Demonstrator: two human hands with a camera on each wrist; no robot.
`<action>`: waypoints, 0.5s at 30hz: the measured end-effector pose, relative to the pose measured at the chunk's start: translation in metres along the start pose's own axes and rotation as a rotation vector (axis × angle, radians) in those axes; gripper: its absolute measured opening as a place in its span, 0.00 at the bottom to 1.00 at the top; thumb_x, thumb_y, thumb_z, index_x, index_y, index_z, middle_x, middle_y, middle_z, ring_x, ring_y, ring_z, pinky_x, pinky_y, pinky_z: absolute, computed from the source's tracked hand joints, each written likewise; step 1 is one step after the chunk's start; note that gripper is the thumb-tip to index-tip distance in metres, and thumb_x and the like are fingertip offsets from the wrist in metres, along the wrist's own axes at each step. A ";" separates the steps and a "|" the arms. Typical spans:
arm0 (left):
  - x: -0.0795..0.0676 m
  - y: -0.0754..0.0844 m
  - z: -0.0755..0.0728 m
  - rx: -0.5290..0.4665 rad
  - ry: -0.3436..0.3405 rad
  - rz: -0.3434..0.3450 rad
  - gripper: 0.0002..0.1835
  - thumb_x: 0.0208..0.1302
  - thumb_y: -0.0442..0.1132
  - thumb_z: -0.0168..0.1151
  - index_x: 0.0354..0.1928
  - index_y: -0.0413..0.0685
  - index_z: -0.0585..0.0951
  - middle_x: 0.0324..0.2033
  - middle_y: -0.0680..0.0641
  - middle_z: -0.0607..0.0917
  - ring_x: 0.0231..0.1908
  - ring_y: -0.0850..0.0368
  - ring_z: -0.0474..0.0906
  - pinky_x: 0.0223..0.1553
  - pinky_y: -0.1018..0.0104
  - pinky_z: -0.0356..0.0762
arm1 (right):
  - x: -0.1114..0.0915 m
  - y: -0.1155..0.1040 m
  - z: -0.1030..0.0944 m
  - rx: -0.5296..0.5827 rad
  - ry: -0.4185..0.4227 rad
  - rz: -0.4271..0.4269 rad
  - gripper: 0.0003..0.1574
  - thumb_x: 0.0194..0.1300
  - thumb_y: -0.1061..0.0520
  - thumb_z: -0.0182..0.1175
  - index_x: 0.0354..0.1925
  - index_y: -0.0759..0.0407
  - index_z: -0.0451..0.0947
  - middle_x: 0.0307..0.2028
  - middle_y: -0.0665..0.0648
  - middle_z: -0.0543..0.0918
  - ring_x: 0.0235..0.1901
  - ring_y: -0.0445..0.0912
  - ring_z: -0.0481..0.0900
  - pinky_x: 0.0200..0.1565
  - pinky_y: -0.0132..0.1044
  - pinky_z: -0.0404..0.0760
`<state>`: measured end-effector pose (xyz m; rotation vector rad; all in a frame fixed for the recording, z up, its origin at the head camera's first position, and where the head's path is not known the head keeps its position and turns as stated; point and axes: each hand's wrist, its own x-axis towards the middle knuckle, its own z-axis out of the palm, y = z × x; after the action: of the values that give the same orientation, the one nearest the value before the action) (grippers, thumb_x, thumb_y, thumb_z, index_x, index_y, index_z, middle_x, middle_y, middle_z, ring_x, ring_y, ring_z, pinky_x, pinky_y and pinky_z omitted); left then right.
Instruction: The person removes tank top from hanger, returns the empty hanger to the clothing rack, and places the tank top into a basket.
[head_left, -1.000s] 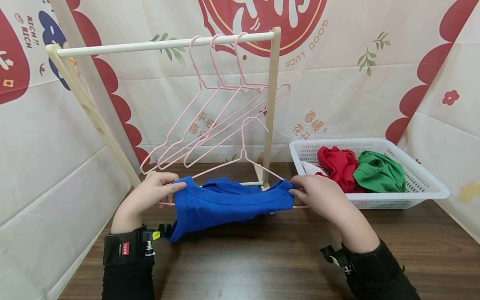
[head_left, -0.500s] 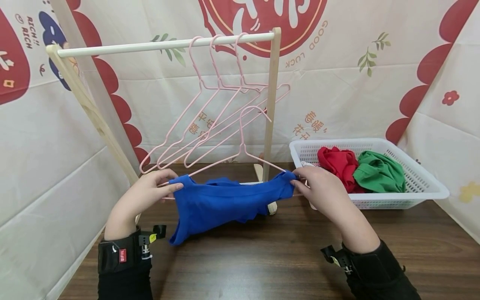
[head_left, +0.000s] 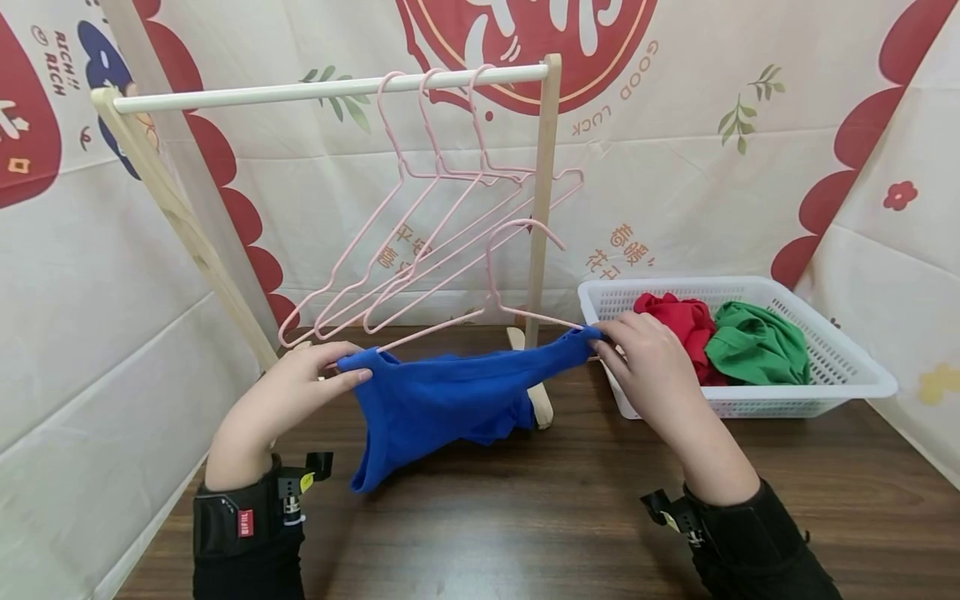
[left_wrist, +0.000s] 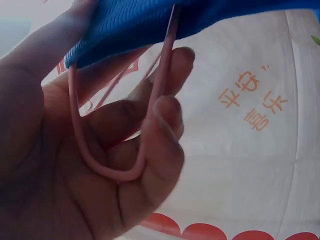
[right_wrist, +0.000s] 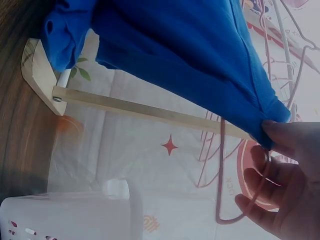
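A blue sleeveless-looking shirt (head_left: 450, 392) hangs on a pink hanger (head_left: 491, 283) between my hands, over the table. The hanger's hook stands up above the neckline and points right. My left hand (head_left: 292, 387) pinches the shirt's left shoulder; in the left wrist view, the hanger's rounded end (left_wrist: 117, 175) sticks out of the cloth and lies inside my curled fingers. My right hand (head_left: 652, 358) pinches the right shoulder between thumb and forefinger. Below that pinch, the right wrist view shows the hanger's other end (right_wrist: 230, 220) poking out beside my remaining fingers.
Behind the shirt stands a rack with a white rail (head_left: 330, 90) and wooden posts. Three pink hangers (head_left: 438, 175) hang from its right part. At right, a white basket (head_left: 832, 389) holds red cloth (head_left: 678, 325) and green cloth (head_left: 761, 342). The table (head_left: 525, 533) is brown wood.
My right hand has risen a little and moved right, drawing the shirt's right shoulder up and outward. The hanger's hook has shifted right, and the shirt's neckline now slants up to the right.
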<state>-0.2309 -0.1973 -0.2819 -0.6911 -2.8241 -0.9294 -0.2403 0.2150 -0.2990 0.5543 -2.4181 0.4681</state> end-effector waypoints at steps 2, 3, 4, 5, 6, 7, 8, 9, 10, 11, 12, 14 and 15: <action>0.000 0.002 0.001 0.002 0.014 0.018 0.17 0.71 0.49 0.57 0.54 0.48 0.79 0.43 0.49 0.82 0.43 0.50 0.77 0.43 0.50 0.77 | 0.000 0.000 0.000 0.003 0.040 -0.001 0.10 0.60 0.64 0.67 0.42 0.65 0.82 0.35 0.61 0.81 0.38 0.56 0.76 0.42 0.52 0.74; 0.001 0.003 0.001 -0.001 0.021 0.029 0.16 0.71 0.48 0.57 0.53 0.49 0.79 0.41 0.49 0.82 0.42 0.51 0.77 0.42 0.51 0.77 | 0.000 0.000 0.000 0.007 0.059 -0.001 0.09 0.61 0.65 0.66 0.42 0.66 0.82 0.34 0.60 0.80 0.37 0.55 0.75 0.41 0.51 0.73; 0.001 0.003 0.002 -0.007 0.026 0.041 0.15 0.72 0.48 0.56 0.53 0.49 0.79 0.41 0.50 0.82 0.41 0.52 0.76 0.42 0.52 0.77 | 0.000 0.000 0.000 0.009 0.076 0.001 0.09 0.61 0.65 0.66 0.41 0.66 0.82 0.33 0.60 0.80 0.36 0.55 0.75 0.40 0.50 0.72; 0.002 0.004 0.003 -0.013 0.032 0.051 0.14 0.72 0.48 0.56 0.53 0.50 0.79 0.41 0.50 0.82 0.41 0.52 0.76 0.42 0.53 0.77 | 0.000 0.000 0.000 0.014 0.090 0.005 0.08 0.61 0.65 0.65 0.40 0.65 0.81 0.33 0.60 0.79 0.36 0.55 0.74 0.39 0.50 0.71; 0.003 0.004 0.004 -0.013 0.038 0.064 0.14 0.72 0.47 0.55 0.54 0.51 0.79 0.42 0.51 0.82 0.42 0.53 0.77 0.43 0.53 0.77 | 0.000 0.000 0.000 0.017 0.102 0.008 0.07 0.62 0.65 0.65 0.40 0.65 0.81 0.33 0.60 0.79 0.35 0.54 0.74 0.39 0.50 0.71; 0.004 0.005 0.005 -0.013 0.042 0.078 0.14 0.72 0.47 0.55 0.54 0.51 0.79 0.43 0.51 0.82 0.41 0.53 0.76 0.42 0.54 0.76 | 0.000 -0.001 0.000 0.022 0.109 0.011 0.07 0.62 0.65 0.64 0.40 0.65 0.80 0.32 0.60 0.79 0.35 0.54 0.74 0.38 0.49 0.70; 0.006 0.006 0.007 -0.008 0.046 0.088 0.14 0.73 0.47 0.55 0.55 0.52 0.78 0.43 0.51 0.82 0.41 0.54 0.76 0.41 0.54 0.76 | 0.000 -0.001 0.000 0.028 0.115 0.010 0.06 0.63 0.65 0.64 0.39 0.65 0.80 0.32 0.60 0.79 0.35 0.54 0.74 0.38 0.49 0.70; 0.007 0.007 0.009 -0.002 0.047 0.096 0.15 0.73 0.47 0.54 0.56 0.52 0.78 0.44 0.51 0.82 0.42 0.54 0.77 0.42 0.54 0.77 | 0.000 -0.001 0.000 0.034 0.118 0.010 0.05 0.63 0.65 0.64 0.39 0.65 0.79 0.32 0.60 0.79 0.34 0.54 0.74 0.38 0.49 0.70; 0.008 0.008 0.010 0.002 0.044 0.102 0.16 0.73 0.48 0.54 0.57 0.52 0.77 0.46 0.51 0.82 0.43 0.54 0.77 0.44 0.53 0.77 | 0.000 -0.001 0.000 0.039 0.117 0.010 0.05 0.63 0.65 0.63 0.39 0.65 0.79 0.32 0.60 0.79 0.34 0.54 0.75 0.38 0.49 0.70; 0.009 0.009 0.012 0.010 0.041 0.106 0.17 0.73 0.48 0.53 0.59 0.53 0.77 0.48 0.51 0.82 0.45 0.54 0.78 0.45 0.52 0.78 | 0.000 -0.002 0.000 0.046 0.116 0.007 0.05 0.63 0.65 0.63 0.39 0.65 0.79 0.32 0.60 0.79 0.35 0.54 0.75 0.39 0.50 0.71; 0.011 0.010 0.015 0.018 0.036 0.109 0.17 0.73 0.49 0.53 0.59 0.53 0.76 0.49 0.51 0.82 0.46 0.54 0.78 0.46 0.51 0.78 | 0.000 -0.002 0.000 0.053 0.111 0.004 0.05 0.64 0.65 0.63 0.40 0.65 0.78 0.32 0.60 0.80 0.35 0.54 0.76 0.41 0.50 0.72; 0.013 0.012 0.019 0.015 0.019 0.112 0.18 0.74 0.49 0.53 0.60 0.53 0.76 0.51 0.51 0.82 0.48 0.53 0.78 0.50 0.49 0.77 | 0.000 -0.003 0.001 0.068 0.097 0.000 0.06 0.65 0.65 0.62 0.41 0.65 0.78 0.32 0.60 0.81 0.36 0.55 0.77 0.43 0.52 0.74; 0.015 0.013 0.022 0.007 0.009 0.118 0.18 0.74 0.48 0.53 0.60 0.52 0.76 0.51 0.50 0.82 0.50 0.53 0.78 0.51 0.48 0.76 | 0.000 -0.004 0.001 0.073 0.088 0.004 0.07 0.65 0.64 0.62 0.42 0.65 0.78 0.33 0.61 0.82 0.37 0.55 0.78 0.44 0.53 0.75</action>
<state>-0.2369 -0.1697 -0.2892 -0.8398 -2.7430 -0.9001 -0.2386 0.2114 -0.2991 0.5493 -2.3267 0.5723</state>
